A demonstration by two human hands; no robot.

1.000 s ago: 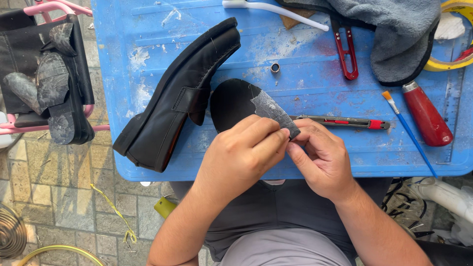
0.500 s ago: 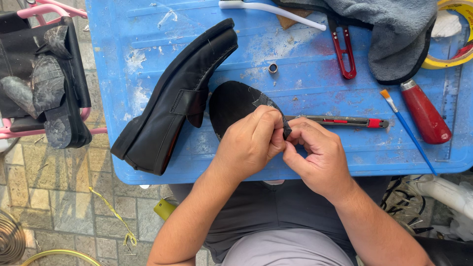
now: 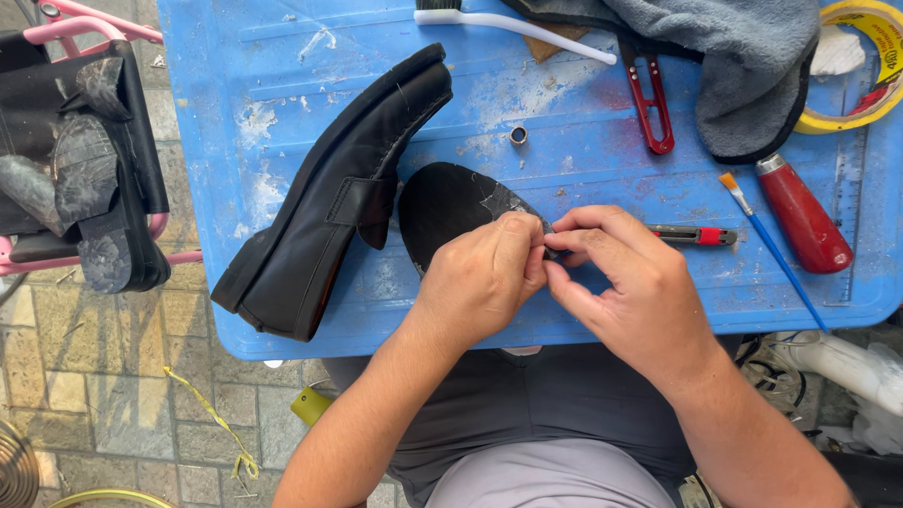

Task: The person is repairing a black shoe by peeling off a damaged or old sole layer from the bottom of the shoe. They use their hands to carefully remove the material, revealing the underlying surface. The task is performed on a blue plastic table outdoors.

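Left hand [image 3: 480, 277] and right hand [image 3: 630, 287] meet fingertip to fingertip, both in pinching grip

Both hands meet over a black insole [image 3: 442, 212] lying on a scuffed blue plastic table [image 3: 263, 122]. The left hand [image 3: 480, 277] and the right hand [image 3: 625, 282] pinch the insole's pale, taped end between thumbs and fingertips. Just left of the insole a black leather loafer [image 3: 329, 202] lies on its side. Beyond the right hand rests a red utility knife [image 3: 696, 235], with a small blue-handled brush [image 3: 767, 245], a red-handled tool [image 3: 804, 216], red thread snips [image 3: 649, 99], a grey cloth [image 3: 743, 61], a small metal ring [image 3: 518, 134] and a white toothbrush [image 3: 513, 28] farther back.
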